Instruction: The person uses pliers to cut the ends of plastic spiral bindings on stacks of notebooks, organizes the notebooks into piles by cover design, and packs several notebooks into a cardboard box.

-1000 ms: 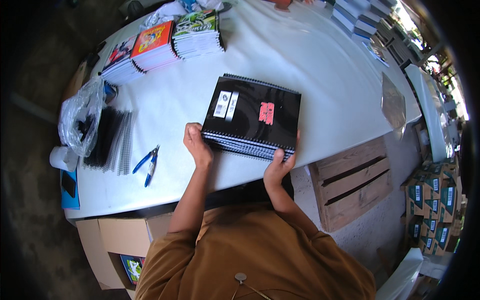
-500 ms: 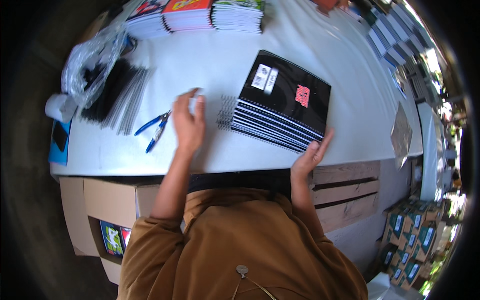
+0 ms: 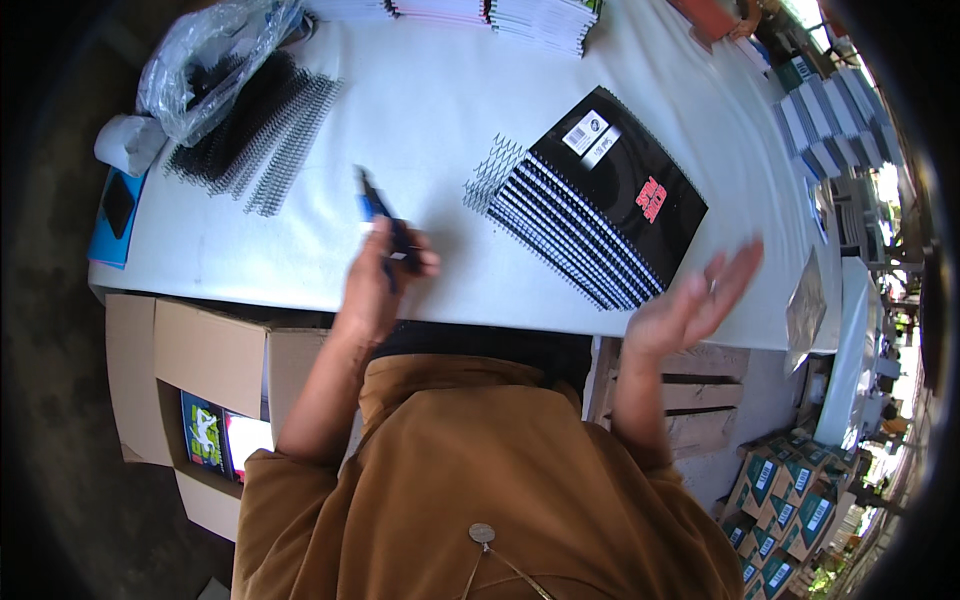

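Observation:
My left hand is closed round a pair of blue-handled cutting pliers, held above the table with the jaws pointing away from me. My right hand is open, fingers spread and blurred by motion, just off the near right corner of a stack of black-covered spiral notebooks. The stack is fanned, so its wire-bound edges show as steps facing me. Long ends of wire coil stick out from its left side, between the stack and the pliers.
Loose wire coils lie at left beside a clear plastic bag. A phone rests on a blue item. Further notebook stacks stand at the far edge. An open cardboard box is below left. Another person's hand shows far right.
My left hand has picked up the pliers from the table. My right hand has let go of the notebook stack and moved right. The stack is turned and fanned more. The view has shifted.

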Tool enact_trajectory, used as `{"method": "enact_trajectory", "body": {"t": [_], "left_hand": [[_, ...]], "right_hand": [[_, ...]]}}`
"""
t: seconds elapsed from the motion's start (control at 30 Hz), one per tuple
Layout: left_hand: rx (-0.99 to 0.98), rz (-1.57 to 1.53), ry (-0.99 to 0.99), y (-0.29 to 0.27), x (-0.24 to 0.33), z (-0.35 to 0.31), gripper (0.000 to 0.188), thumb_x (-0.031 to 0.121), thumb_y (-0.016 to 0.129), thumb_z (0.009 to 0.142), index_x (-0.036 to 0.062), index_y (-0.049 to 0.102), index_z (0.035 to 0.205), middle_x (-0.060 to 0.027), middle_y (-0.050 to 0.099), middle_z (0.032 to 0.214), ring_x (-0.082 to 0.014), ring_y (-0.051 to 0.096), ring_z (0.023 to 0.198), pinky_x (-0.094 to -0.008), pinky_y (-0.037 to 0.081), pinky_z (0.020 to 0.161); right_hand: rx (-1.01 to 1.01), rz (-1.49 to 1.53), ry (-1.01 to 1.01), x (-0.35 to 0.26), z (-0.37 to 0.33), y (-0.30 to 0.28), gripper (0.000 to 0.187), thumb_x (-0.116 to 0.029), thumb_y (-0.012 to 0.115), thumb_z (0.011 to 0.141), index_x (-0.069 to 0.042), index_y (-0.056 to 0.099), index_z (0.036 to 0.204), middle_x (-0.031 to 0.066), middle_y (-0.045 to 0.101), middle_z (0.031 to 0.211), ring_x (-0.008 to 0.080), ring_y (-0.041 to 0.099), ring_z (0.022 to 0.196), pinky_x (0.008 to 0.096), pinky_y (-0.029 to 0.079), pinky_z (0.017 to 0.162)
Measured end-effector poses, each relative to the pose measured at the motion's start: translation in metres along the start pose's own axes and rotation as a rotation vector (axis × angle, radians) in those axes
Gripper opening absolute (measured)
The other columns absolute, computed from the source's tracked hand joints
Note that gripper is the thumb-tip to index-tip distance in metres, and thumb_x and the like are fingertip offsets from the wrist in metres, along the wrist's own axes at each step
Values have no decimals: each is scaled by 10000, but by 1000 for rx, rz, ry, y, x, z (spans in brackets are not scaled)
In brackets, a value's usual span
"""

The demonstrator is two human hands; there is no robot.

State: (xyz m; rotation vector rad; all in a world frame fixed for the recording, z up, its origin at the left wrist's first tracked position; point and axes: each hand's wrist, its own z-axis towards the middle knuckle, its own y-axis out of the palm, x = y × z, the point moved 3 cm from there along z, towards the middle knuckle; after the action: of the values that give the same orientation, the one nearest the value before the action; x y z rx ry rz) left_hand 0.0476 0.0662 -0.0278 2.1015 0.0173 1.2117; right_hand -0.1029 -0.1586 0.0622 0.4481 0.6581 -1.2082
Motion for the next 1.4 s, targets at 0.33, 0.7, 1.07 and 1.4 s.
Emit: {"method": "enact_trajectory", "body": {"t": [0.33, 0.7, 1.07, 1.4], "left_hand": [[-272, -676, -550, 54, -79, 11, 389, 325, 424, 900, -8, 538, 1065, -155, 610, 939, -294, 607, 901, -472, 475, 886], [-541, -693, -522, 35, -90, 22, 490, 452, 307, 961, 23, 528, 1049, -116, 593, 850, -256, 614, 796, -444, 511, 806], [-166, -108, -559, 57, -55, 14, 535, 513, 262, 963, 45, 500, 1066, -105, 579, 847, -235, 615, 774, -394, 540, 729], [-216, -39, -540, 54, -53, 14, 527, 530, 266, 957, 66, 508, 1016, -59, 537, 757, -206, 593, 692, -383, 536, 635]], "right_hand": [[-1913, -911, -250, 10, 1, 215, 373, -310, 732, 715, -25, 679, 949, 135, 680, 894, 287, 655, 856, 385, 505, 748], [-2071, -909, -246, 37, -28, 226, 267, -236, 740, 684, -16, 695, 828, 145, 683, 843, 281, 661, 778, 372, 511, 654], [-2088, -721, -84, 51, -25, 230, 141, -61, 739, 656, 5, 692, 771, 155, 673, 745, 243, 643, 675, 354, 495, 597], [-2070, -697, -23, 41, -17, 228, 116, -31, 726, 670, 12, 690, 772, 163, 671, 748, 237, 641, 669, 344, 495, 592]]}}
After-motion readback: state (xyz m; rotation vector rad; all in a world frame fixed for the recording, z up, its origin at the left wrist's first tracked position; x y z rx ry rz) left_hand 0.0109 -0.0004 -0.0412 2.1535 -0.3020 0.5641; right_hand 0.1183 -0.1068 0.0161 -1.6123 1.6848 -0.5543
